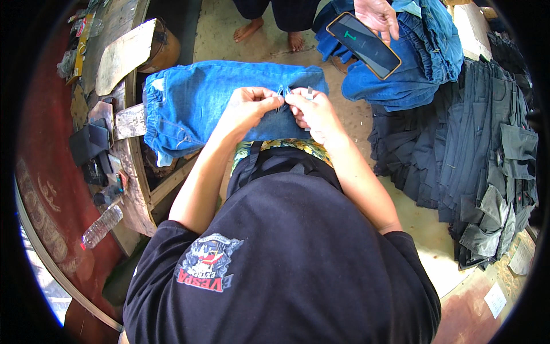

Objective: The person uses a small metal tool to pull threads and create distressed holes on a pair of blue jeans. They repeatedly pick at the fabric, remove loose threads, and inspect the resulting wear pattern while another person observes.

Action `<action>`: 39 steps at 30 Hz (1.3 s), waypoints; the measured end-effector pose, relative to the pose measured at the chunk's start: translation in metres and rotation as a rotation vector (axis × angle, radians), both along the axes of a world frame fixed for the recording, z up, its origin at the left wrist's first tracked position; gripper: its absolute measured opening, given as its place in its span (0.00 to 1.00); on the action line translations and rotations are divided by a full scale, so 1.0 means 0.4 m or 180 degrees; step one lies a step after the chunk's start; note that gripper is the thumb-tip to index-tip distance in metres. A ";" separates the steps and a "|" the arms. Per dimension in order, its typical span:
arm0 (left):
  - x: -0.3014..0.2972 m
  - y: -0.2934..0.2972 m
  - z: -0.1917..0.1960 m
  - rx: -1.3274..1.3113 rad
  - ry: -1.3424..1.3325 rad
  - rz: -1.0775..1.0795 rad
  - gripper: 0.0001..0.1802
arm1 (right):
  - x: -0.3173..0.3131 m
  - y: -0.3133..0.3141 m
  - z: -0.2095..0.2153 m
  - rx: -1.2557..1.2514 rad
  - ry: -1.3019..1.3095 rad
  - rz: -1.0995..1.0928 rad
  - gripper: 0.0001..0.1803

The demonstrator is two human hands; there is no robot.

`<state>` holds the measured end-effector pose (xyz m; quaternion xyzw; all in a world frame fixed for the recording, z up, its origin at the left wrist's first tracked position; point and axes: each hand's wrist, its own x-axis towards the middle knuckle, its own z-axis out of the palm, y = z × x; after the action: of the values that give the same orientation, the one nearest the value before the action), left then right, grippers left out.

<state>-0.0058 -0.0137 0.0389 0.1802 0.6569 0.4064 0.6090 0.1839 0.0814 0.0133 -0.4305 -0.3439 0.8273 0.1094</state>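
Observation:
Blue denim trousers (200,94) with an elastic waist lie spread across my lap, waistband to the left. Whitish frayed threads (283,90) stand up from the cloth near the right end. My left hand (253,108) is closed, pinching at these threads with thumb and forefinger. Close beside it, fingertips almost touching, my right hand (314,113) pinches at the same spot. A small grey, flat piece (310,90) shows at the right hand's fingers; its kind is not clear.
Another person's hand (378,17) holds a phone (364,46) at upper right, above piled blue denim (421,57). Dark garments (441,143) are stacked at right. On the left, a wooden bench (130,166) has a plastic bottle (103,226) beside it. Bare feet (248,31) stand ahead.

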 end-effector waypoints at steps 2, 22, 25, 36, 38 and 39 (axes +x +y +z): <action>0.007 0.004 -0.010 0.0112 -0.0048 -0.0050 0.12 | 0.000 0.001 -0.002 0.0027 -0.0008 0.0069 0.08; -0.013 -0.020 -0.005 0.0181 0.0386 -0.0510 0.14 | 0.018 0.010 0.023 -0.0221 0.0154 -0.0036 0.08; -0.012 -0.019 -0.014 0.0183 0.0503 -0.0630 0.16 | 0.019 0.004 0.029 -0.0077 0.0114 0.0066 0.10; 0.005 -0.027 -0.042 0.0399 0.0348 -0.0467 0.10 | 0.019 -0.029 0.018 0.0556 -0.0471 0.0140 0.09; 0.003 -0.029 -0.039 0.0414 0.0235 -0.0408 0.08 | 0.023 -0.033 0.006 0.0709 -0.0438 0.0259 0.08; 0.000 -0.028 -0.037 0.0353 0.0114 -0.0339 0.08 | 0.025 -0.032 0.001 0.0783 -0.0398 0.0314 0.08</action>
<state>-0.0059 -0.0250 0.0240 0.2557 0.6336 0.4059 0.6069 0.1938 0.0688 0.0136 -0.4471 -0.4696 0.7548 0.0989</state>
